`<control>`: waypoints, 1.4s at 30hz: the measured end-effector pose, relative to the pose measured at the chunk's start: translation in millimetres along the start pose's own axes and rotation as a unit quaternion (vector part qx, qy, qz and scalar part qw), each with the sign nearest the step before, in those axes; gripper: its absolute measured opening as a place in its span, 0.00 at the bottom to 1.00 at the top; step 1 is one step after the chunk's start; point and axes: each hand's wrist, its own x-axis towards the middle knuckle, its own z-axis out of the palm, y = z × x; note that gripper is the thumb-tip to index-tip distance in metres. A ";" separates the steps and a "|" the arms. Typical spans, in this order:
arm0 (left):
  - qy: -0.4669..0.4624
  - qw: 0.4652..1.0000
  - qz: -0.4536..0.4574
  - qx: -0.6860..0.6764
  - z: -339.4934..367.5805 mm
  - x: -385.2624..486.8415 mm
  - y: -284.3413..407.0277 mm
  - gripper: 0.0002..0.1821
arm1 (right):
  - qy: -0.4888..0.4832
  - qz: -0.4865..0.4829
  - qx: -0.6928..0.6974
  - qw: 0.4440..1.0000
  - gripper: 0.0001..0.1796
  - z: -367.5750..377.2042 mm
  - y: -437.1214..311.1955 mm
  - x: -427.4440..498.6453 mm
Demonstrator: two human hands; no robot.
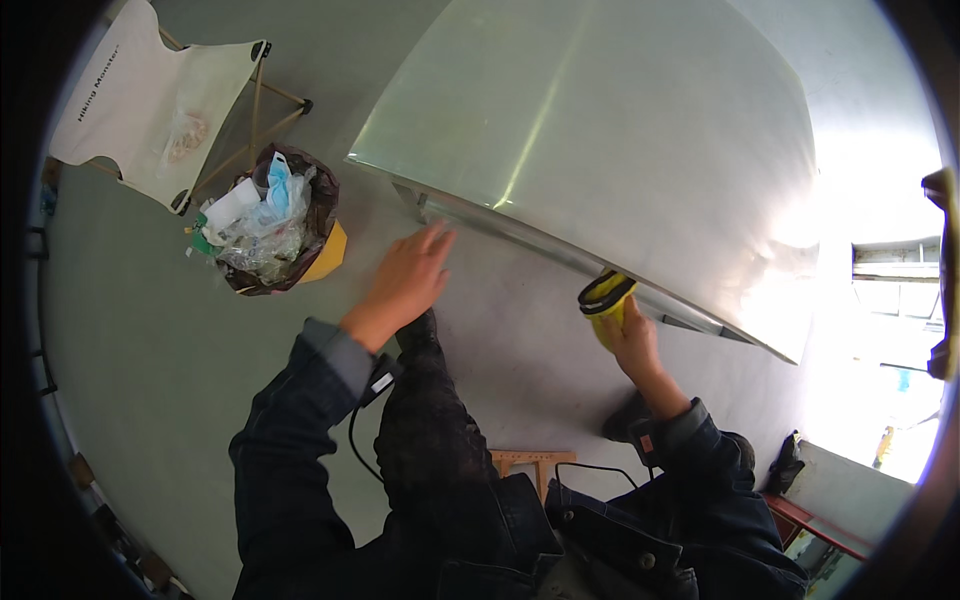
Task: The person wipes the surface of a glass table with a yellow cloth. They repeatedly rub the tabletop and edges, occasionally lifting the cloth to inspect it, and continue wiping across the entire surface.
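Note:
My right hand (636,339) grips a yellow cloth with a black border (606,294), folded or bunched. The cloth is at the near edge of a stainless-steel table (600,142), and its far end is partly hidden by that edge. My left hand (405,276) holds nothing; its fingers are stretched forward, slightly blurred, near the table's left corner. It looks raised above the floor, beside my leg.
A bin with a dark liner (328,196), full of plastic wrap and a blue face mask (278,187), stands left of the table. Beyond it is a folding fabric chair (154,64) with a clear bag (185,139) on it. A wooden stool (534,456) shows beneath me.

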 end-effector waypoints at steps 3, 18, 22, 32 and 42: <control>-0.002 0.994 0.084 0.073 40.3 41.3 -2.3 0.26 | 0.067 -0.038 -0.058 0.995 0.25 1.7 7.4 12.8; 0.079 0.995 -0.062 0.028 101.6 99.9 -61.8 0.18 | -0.097 -0.112 -0.140 0.979 0.29 73.9 -69.8 101.8; -0.020 0.994 -0.080 0.078 97.6 118.5 -61.7 0.19 | -0.059 -0.162 -0.090 0.981 0.30 128.6 -134.5 123.6; -0.065 0.985 -0.073 0.144 88.2 115.8 -55.3 0.20 | 0.009 -0.184 -0.192 0.964 0.30 108.4 -23.4 123.2; -0.085 0.979 -0.090 0.160 77.2 113.8 -50.6 0.21 | 0.068 0.056 -0.258 0.962 0.30 -44.4 228.8 36.7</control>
